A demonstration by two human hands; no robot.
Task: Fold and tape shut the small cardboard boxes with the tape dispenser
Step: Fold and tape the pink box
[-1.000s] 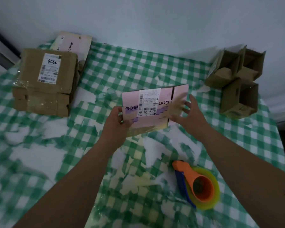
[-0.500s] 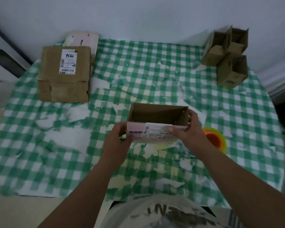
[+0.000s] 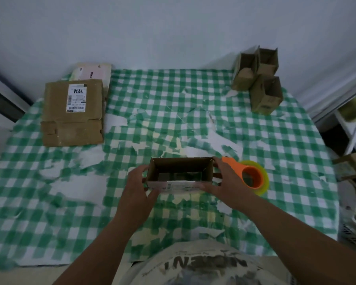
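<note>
Cardboard box [image 3: 180, 171] open-topped, left hand [image 3: 139, 185] and right hand [image 3: 226, 179] fingers clamped on ends

Checked tablecloth [image 3: 255, 130], plain pale wall [image 3: 173, 27]

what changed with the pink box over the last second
The pink box went from flat to opened into a tube, open end up. The left hand and right hand still grip its ends. The tape dispenser, flattened boxes and folded boxes lie untouched.
</note>
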